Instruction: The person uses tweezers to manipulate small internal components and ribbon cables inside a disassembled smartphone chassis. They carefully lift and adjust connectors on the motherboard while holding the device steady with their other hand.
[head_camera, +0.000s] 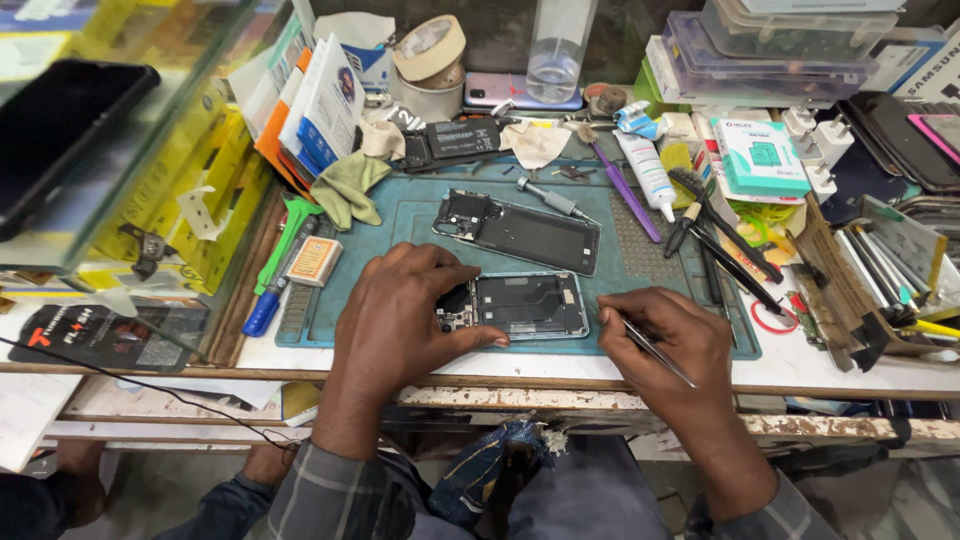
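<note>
Watching the head cam feed here and my left hand (400, 320) is clamped over the camera end of the opened phone (520, 305), thumb along the near edge and fingers curled on the far edge, pinning it flat. The phone sits face down near the front edge of the blue work mat (420, 215), right between both hands. My right hand (675, 340) is closed around thin metal tweezers (655, 350) in a pencil sort of grip, tips aimed toward the phone's right end, though I can't tell if they're touching it.

Handling guess: this thing looks light and stiff but properly fragile with the back off. The frame edges are the safe place to hold, which is where the fingers are now. I'd stay off the exposed board at the camera end and off the dark plate in the middle. Metal rim probably slips on the mat if not held down.

Looks-wise it's a slim rectangle with a pale silvery rim, dark inner plate, and a small cluster of components at the left end under my palm. Its removed back cover (520, 232) lies just behind it, dark, angled a bit. A small screwdriver (550, 200) is beyond that, and a purple spudger (625, 192) further right
</note>
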